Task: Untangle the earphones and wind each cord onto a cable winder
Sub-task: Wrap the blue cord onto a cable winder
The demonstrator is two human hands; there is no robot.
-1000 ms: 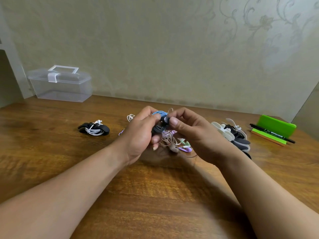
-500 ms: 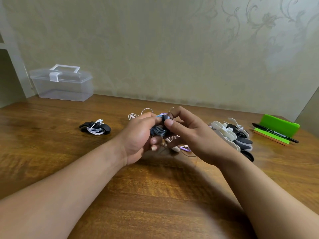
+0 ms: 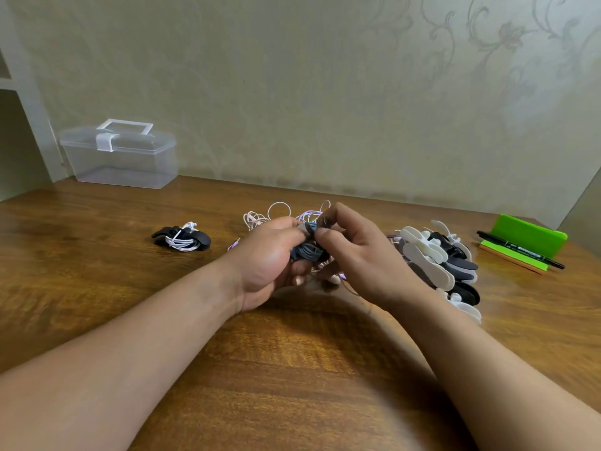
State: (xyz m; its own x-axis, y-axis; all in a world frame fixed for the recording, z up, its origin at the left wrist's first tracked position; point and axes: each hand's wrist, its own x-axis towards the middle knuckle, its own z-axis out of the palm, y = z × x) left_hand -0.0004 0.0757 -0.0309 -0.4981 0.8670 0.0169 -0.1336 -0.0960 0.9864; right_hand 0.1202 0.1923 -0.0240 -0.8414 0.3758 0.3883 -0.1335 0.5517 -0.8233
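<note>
Winder pile (image 3: 432, 255) blocks rt; bare tabletop (image 3: 292, 369) nr front (passable).

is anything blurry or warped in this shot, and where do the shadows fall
Head view: the left hand and right hand look slightly soft around the grey cord they hold, so fine detail there is lost; the wide lens swells the forearms toward the bottom corners; a soft shadow lies on the table under the hands; no harsh glare, only a dull sheen on the wood.
</note>
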